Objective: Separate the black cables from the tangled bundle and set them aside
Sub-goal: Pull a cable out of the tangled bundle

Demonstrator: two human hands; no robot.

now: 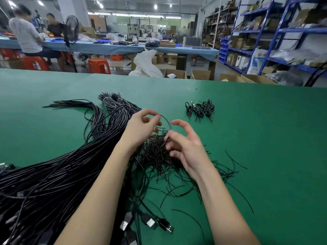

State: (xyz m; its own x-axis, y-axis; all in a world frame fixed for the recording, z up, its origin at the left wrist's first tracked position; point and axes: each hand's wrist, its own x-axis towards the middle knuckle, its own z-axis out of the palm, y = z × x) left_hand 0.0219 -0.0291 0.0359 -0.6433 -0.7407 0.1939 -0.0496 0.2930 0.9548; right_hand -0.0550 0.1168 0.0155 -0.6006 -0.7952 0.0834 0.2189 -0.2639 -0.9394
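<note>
On the green table [265,138], the tangled bundle [157,152] lies under both hands. Left hand [141,126] pinches one black cable [167,121], looped above the bundle. Right hand [184,144]: fingers spread, loosely curled, holding nothing. Small pile of coiled cables [200,109] sits apart, beyond.

From my feed, the cable [166,121] pinched in the left hand [141,128] is black with a grey sheen along its arc. Under that grip the tangled bundle [157,151] is solid black, and so are the long cables [58,174] fanning out to its left (some show pale grey streaks). Nearer me than the grip, the USB plugs [150,223] are black with silver metal ends. The table [265,138] is plain green. Beyond the grip to the right, the small coiled pile [200,109] is black.
</note>
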